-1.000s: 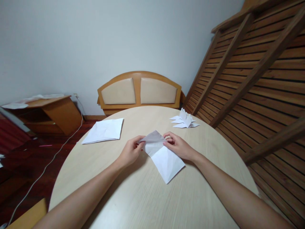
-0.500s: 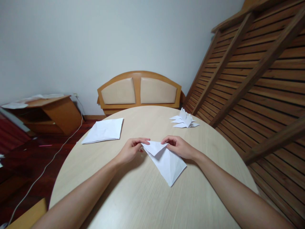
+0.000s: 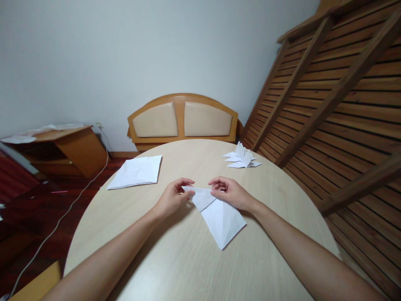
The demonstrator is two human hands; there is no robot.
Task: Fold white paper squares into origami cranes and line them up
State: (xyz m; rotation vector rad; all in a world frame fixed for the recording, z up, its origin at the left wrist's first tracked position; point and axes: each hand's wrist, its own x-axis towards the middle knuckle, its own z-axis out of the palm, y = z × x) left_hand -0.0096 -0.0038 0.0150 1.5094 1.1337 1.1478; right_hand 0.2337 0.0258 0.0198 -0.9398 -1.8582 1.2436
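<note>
Between my hands is a folded sheet of white paper, its upper end turned over into a flap and its lower corner pointing toward me. My left hand pinches the flap's left tip, thumb in front and fingers behind. On the other side, my right hand grips the top right edge of the fold, with its thumb on the paper and its fingers curled behind. Creases run down the lower part of the paper, which rests on or just above the table; I cannot tell which.
A round pale wooden table carries a stack of white paper at the left. Several folded white paper cranes sit together at the far right. Beyond are a headboard, a slatted wooden panel and a low cabinet.
The flap has turned and shifted left, now lying lower across the paper. My left thumb has come to the front of its tip, and my right hand has moved slightly left.
</note>
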